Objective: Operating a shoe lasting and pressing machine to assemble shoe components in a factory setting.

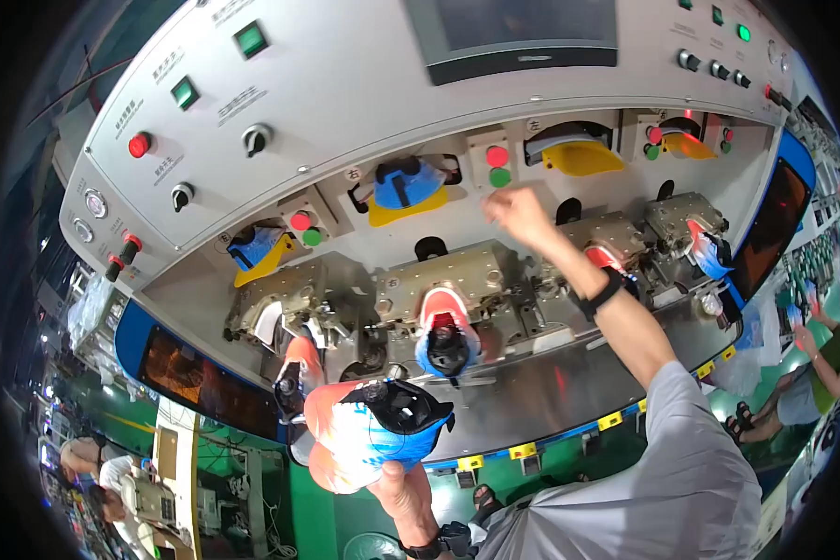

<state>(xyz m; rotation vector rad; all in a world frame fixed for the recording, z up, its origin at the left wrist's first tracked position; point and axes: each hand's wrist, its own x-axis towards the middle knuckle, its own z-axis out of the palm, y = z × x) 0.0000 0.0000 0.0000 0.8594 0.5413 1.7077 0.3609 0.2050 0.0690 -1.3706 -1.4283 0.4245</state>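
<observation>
Left grip (401, 495) holds tricolour shoe upper (366, 434), likely held off machine (345, 93) so right grip (520, 215), empty and unclenched, has room near green button (499, 177).

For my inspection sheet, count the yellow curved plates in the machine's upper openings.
4: far-left yellow plate, left-of-centre yellow plate, right-of-centre yellow plate, far-right yellow plate. Others may be hidden.
</observation>
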